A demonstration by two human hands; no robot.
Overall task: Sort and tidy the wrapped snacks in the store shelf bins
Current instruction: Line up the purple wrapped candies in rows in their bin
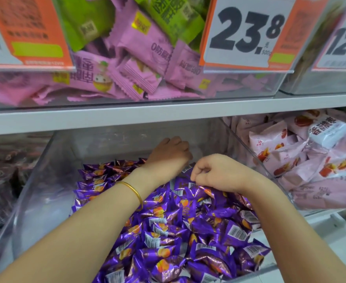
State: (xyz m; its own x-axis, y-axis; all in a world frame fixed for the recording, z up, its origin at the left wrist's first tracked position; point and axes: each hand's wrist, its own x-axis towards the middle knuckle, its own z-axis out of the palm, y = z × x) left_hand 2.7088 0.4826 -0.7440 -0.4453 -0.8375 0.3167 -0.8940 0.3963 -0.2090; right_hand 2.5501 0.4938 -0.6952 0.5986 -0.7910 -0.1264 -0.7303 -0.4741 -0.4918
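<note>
Store shelving fills the view: a grey shelf (pixel 127 117) carries an upper bin of pink and green packets (pixel 139 64) behind a price card reading 23.8 (pixel 247 31), and below it sits a clear plastic bin (pixel 41 180) heaped with purple wrapped snacks (pixel 168 231). Both forearms reach into that lower bin. The left hand (pixel 168 152), with a gold bangle (pixel 133 193) at its wrist, is far back near the rear wall, curled palm-down over the pile; whether it has hold of a packet I cannot tell, since its fingers are hidden. The right hand (pixel 211 172) hovers nearer, fingers bent and pinched together just above the packets, seemingly nipping a wrapper edge. Reaching deep likely serves to draw packets forward or level the heap. To the right, a neighbouring bin holds pale pink snack packs (pixel 302 156).
</note>
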